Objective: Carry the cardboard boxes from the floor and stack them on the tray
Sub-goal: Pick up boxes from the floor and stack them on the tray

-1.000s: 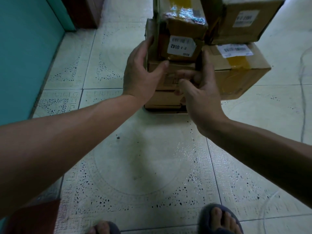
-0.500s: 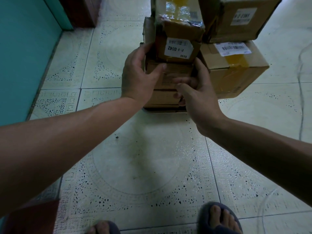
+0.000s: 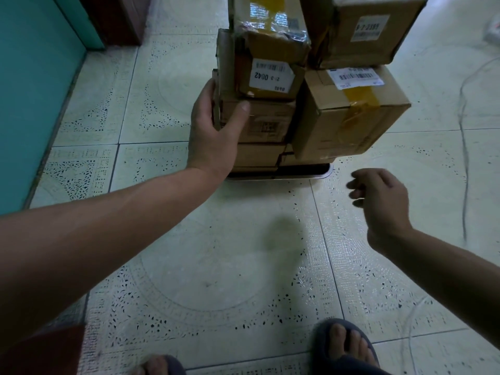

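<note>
Draws the right hand back off the stack, where it lay a second ago. Holds it now clear of everything, fingers loosely curled and empty, above the floor. Keeps the left hand gripping the middle box, thumb on the front face, fingers round the left side. Leaves the brown boxes piled in two columns on the tray, the labelled box just above the left thumb, the taped box beyond the right hand.
</note>
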